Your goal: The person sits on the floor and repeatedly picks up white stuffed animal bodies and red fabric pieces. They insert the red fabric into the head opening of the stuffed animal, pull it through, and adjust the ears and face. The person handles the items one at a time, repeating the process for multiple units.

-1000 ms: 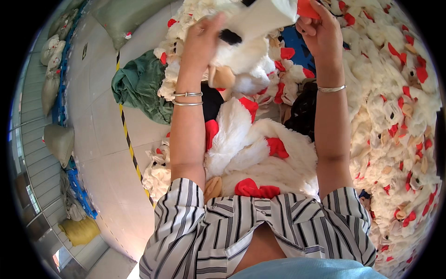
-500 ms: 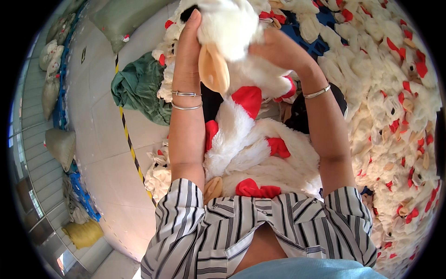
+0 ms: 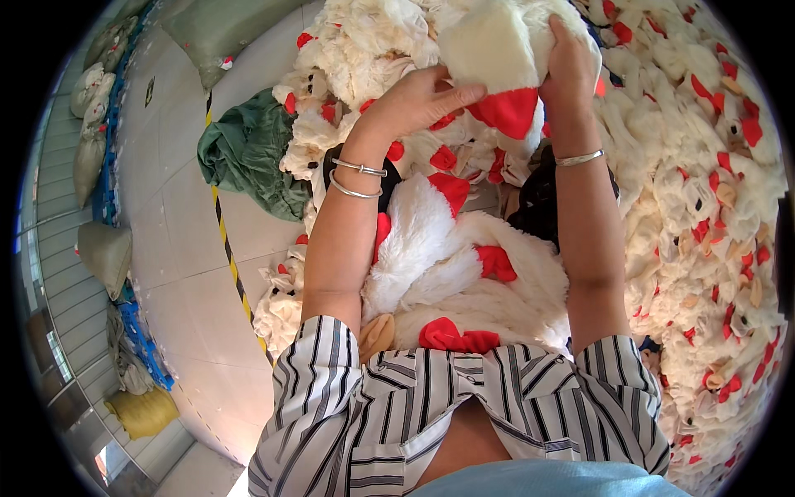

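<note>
Both my hands are raised at the top of the view around a white plush toy skin (image 3: 489,54) with a red end piece (image 3: 509,112) hanging down. My right hand (image 3: 570,70) is closed on its right edge, thumb on the near side. My left hand (image 3: 414,103) has its left edge between thumb and fingers, the thumb lying beside the red piece; some fingertips are hidden. On my lap lie more white furry skins (image 3: 464,273) with red parts (image 3: 497,263) and a tan ear-shaped piece (image 3: 377,335).
A large heap of white plush skins (image 3: 687,248) with red parts covers the right side; another pile (image 3: 364,41) lies ahead. Left of it sits a green cloth bundle (image 3: 252,157). Black-and-yellow tape (image 3: 232,261) runs along the pale floor (image 3: 182,215), with stuffed sacks (image 3: 108,257) farther left.
The plush has moved right and been turned: its tan ear and black patch no longer show, and a red piece now hangs toward me. My left hand has shifted right and lower.
</note>
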Tool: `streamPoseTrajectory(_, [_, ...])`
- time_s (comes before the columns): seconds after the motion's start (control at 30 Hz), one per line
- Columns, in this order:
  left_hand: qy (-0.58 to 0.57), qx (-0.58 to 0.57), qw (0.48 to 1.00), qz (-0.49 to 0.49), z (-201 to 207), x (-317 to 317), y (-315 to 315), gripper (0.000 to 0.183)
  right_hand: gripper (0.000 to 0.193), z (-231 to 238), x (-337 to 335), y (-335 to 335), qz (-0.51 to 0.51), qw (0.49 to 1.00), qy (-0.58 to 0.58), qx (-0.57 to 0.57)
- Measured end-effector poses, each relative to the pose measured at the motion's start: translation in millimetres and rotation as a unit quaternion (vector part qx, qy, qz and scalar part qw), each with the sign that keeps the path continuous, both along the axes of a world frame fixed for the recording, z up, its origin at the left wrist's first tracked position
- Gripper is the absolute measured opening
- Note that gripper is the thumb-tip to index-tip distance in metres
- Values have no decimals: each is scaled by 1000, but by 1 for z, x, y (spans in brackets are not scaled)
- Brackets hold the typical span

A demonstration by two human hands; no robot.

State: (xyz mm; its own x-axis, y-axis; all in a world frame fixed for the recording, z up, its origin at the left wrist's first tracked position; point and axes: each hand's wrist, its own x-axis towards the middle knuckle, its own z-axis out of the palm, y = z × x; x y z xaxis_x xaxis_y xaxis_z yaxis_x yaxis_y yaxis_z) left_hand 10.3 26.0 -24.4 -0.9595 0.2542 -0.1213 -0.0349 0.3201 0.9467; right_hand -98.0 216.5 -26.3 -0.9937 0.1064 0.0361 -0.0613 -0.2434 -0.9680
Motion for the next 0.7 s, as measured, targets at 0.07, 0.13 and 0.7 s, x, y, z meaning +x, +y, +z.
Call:
streamPoseTrajectory(0.07, [-23,30,999,-35,-4,1,2,55,33,4,-3,2,36,991,-50,-121])
streamPoseTrajectory(0.13, [-37,44,998,-2,-5,0,9,50,32,4,-1,4,82,985,-58,-138])
streamPoseTrajectory(0.7, [97,261,924,261,-7,-12,2,29,42,13,43,-20,346,897,96,258])
